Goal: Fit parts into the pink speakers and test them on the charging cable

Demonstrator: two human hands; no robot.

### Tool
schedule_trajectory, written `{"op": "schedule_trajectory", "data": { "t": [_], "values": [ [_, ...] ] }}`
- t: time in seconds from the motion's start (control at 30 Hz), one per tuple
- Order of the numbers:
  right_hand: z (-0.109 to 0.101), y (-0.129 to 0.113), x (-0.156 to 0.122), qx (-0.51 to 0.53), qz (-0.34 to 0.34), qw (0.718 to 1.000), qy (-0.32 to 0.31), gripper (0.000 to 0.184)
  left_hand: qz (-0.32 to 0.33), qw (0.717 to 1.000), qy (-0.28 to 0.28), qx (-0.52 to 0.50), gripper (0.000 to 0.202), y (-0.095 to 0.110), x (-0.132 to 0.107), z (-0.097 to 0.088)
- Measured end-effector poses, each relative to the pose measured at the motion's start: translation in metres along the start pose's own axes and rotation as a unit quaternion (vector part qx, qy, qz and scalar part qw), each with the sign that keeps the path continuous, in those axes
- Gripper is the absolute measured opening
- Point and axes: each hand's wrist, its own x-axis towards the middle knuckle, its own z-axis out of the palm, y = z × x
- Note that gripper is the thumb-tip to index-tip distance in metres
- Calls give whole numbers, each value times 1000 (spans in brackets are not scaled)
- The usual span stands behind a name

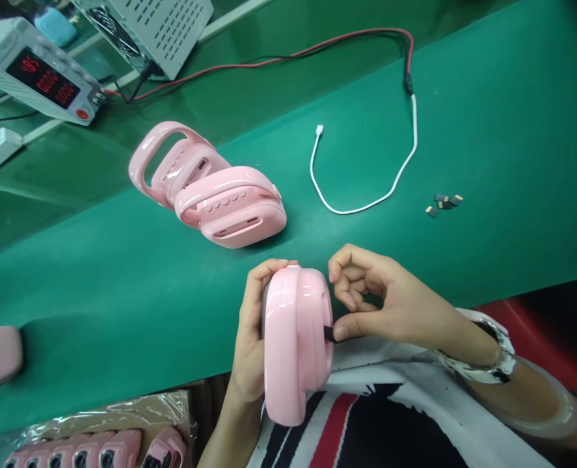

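My left hand is wrapped round the far side of a glossy pink device with a carry handle, holding it on edge. My right hand is at its right face with the fingers curled. The thumb tip meets a small black card at the recessed slot; how deep the card sits is hidden. Two more pink handled devices, a nearer one and a farther one, stand close together, showing round buttons and recessed ports. To the right lie several small black memory cards with gold contacts.
A white cable with a small plug curves across the green table, joined to red and black leads. A bench power supply and a vented metal box stand at back left. Pink units fill a box below the left edge.
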Motion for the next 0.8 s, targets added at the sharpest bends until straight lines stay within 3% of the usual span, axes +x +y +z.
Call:
{"op": "schedule_trajectory", "data": {
  "t": [0.23, 0.47, 0.6, 0.8],
  "values": [
    [5, 7, 0, 21, -61, 998, 10, 29, -9, 1000, 6, -19, 52, 4, 0, 4],
    [18, 12, 2, 60, -71, 995, 36, 36, -16, 997, 9, -70, 49, 1, 0, 5],
    [18, 23, -3, 160, -48, 986, 5, 32, 27, 999, -21, -38, 50, 0, 1, 2],
    [15, 27, -2, 179, -45, 983, -3, 30, 37, 998, -58, 0, 46, 7, 6, -4]
  ]
}}
